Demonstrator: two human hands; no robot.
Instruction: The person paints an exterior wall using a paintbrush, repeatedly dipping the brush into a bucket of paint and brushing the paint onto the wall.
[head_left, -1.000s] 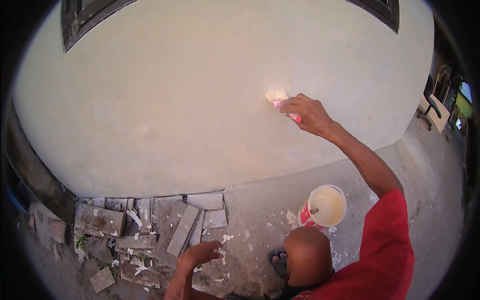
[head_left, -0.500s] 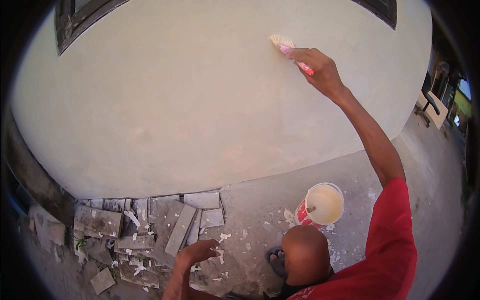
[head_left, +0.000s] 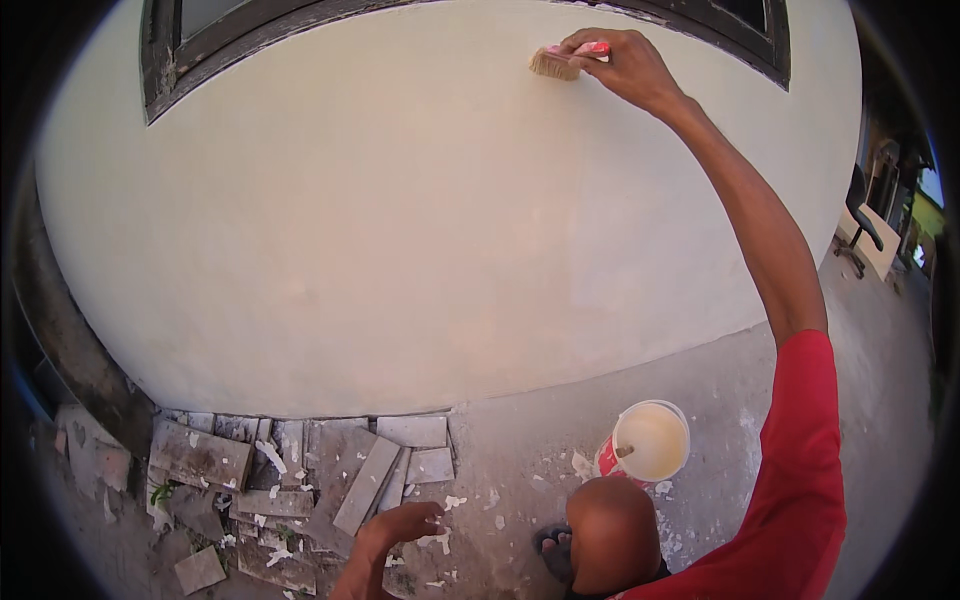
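High on the pale cream wall point(head_left: 400, 230), my right hand point(head_left: 632, 68) grips a paintbrush point(head_left: 553, 66) by its pink-red handle. Its wide, light bristles point left and down against the wall, just under a dark window frame point(head_left: 690, 30). My left hand point(head_left: 404, 522) hangs low over the ground, fingers loosely bent and nothing visible in them. Beside my bent knee point(head_left: 612, 530) stands a white and red bucket point(head_left: 607, 460) of cream paint, with the end of a stick point(head_left: 625, 451) poking up inside.
Broken tiles and slabs point(head_left: 365, 485) lie piled along the wall's foot at the left, among pale flakes. Grey concrete ground point(head_left: 540, 400) runs right of them. An office chair point(head_left: 860, 225) and a leaning board point(head_left: 882, 240) stand at the far right.
My right hand has carried the brush up the wall, closer to the window frame, and its bristles have turned downward. More of the window frame shows. My left hand remains low.
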